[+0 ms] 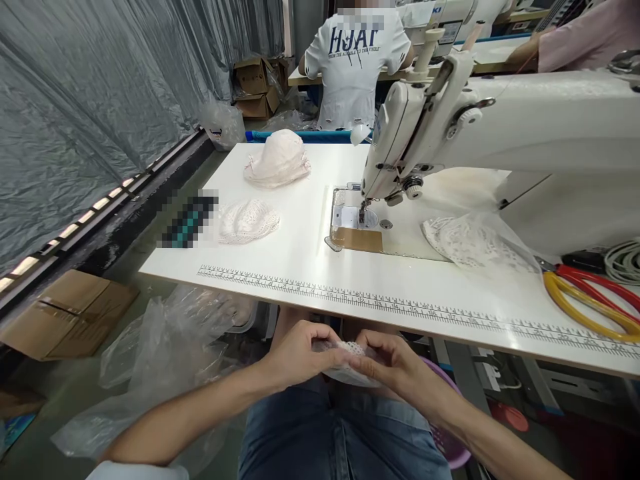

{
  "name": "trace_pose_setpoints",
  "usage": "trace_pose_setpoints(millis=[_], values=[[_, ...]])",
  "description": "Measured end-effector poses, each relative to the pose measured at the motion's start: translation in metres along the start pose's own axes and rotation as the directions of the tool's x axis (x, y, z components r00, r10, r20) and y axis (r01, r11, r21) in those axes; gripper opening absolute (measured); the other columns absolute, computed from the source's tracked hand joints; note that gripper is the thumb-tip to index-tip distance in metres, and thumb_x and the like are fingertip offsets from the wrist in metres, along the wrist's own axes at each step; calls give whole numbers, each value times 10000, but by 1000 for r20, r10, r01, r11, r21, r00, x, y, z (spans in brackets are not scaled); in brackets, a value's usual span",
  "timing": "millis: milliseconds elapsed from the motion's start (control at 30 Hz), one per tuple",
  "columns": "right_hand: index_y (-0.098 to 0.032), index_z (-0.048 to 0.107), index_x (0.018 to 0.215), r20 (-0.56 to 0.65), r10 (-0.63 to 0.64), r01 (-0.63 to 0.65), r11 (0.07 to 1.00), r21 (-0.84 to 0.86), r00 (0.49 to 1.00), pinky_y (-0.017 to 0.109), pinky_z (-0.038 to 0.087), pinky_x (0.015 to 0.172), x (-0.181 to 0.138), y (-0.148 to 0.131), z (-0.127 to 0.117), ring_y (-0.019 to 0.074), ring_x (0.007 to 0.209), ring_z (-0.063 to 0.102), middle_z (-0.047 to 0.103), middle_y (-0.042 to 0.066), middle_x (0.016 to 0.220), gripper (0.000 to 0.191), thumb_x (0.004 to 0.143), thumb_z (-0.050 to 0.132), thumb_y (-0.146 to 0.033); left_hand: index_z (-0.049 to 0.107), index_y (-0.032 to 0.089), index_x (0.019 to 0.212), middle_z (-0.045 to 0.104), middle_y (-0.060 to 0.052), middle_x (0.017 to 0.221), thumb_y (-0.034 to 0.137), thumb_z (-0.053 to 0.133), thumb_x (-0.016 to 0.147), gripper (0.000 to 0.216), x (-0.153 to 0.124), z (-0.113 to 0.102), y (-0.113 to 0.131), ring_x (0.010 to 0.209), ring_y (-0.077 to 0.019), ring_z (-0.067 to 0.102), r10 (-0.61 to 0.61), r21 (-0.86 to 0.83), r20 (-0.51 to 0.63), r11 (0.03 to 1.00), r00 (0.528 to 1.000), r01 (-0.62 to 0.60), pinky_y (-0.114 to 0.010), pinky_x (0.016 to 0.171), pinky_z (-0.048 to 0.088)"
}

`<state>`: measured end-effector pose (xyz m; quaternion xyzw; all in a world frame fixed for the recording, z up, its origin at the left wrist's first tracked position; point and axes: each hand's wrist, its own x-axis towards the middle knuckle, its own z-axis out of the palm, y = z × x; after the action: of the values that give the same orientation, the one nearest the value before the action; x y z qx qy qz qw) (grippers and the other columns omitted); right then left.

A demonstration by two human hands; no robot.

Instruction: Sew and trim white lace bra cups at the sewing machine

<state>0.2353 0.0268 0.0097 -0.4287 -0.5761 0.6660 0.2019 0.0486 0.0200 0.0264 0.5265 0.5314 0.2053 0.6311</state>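
Note:
Over my lap, just below the table's front edge, my left hand (307,353) and my right hand (387,360) pinch a small piece of white lace fabric (350,377) between them. The thumbs nearly meet on its upper edge, and its lower part hangs down sheer. Beyond the hands stands a white sewing machine (545,120), its presser foot (363,212) over the needle plate. A white lace piece (250,221) and a pale, cap-shaped fabric piece (280,159) lie left of the needle. More lace fabric (470,240) rests under the machine's arm.
Scissors (585,303) with yellow and red handles lie at the table's right, near a coiled cable (623,260). A printed ruler (350,297) runs along the front edge. Plastic bags (150,360) and a cardboard box (70,313) are on the floor. A person (353,67) sits ahead.

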Motion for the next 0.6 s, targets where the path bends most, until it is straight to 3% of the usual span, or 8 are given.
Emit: trace_pose_setpoints(millis=[167, 300, 433, 500, 600], values=[[-177, 425, 622, -7, -40, 40, 999, 30, 999, 227, 271, 516, -1, -9, 4, 99, 569, 342, 376, -38, 595, 422, 767, 582, -541, 669, 134, 727, 626, -11, 677, 307, 579, 783, 204, -11, -6, 20, 646, -123, 520, 118, 166, -66, 980, 991, -106, -198, 585, 358], [-188, 367, 589, -7, -189, 187, 975, -119, 982, 228, 262, 494, 8, -40, -8, 95, 540, 312, 326, -45, 564, 431, 828, 507, -518, 664, 144, 702, 612, -5, 643, 329, 548, 810, 243, 0, -35, 64, 608, -117, 510, 259, 421, 17, 874, 966, -242, -204, 568, 342], [-186, 425, 591, -49, -322, 260, 836, -484, 945, 235, 268, 476, 37, -62, -48, 103, 505, 350, 397, -29, 536, 391, 879, 438, -450, 662, 143, 688, 577, 4, 614, 318, 584, 767, 207, 66, -69, 111, 568, -108, 485, 346, 548, 253, 718, 903, -429, -202, 514, 307], [-187, 494, 634, -115, -355, 189, 713, -676, 928, 243, 278, 466, 52, -63, -75, 119, 487, 405, 485, -3, 546, 354, 894, 405, -410, 630, 146, 608, 524, 19, 550, 277, 597, 734, 185, 109, -80, 125, 519, -96, 442, 300, 590, 304, 686, 904, -426, -205, 487, 278], [-192, 582, 880, -180, -503, 118, 504, -856, 845, 248, 317, 474, 66, -58, -109, 149, 527, 508, 609, 42, 693, 259, 921, 353, -306, 591, 154, 530, 488, 29, 505, 259, 622, 692, 195, 158, -85, 131, 491, -92, 413, 269, 605, 324, 678, 907, -418, -217, 476, 266]])
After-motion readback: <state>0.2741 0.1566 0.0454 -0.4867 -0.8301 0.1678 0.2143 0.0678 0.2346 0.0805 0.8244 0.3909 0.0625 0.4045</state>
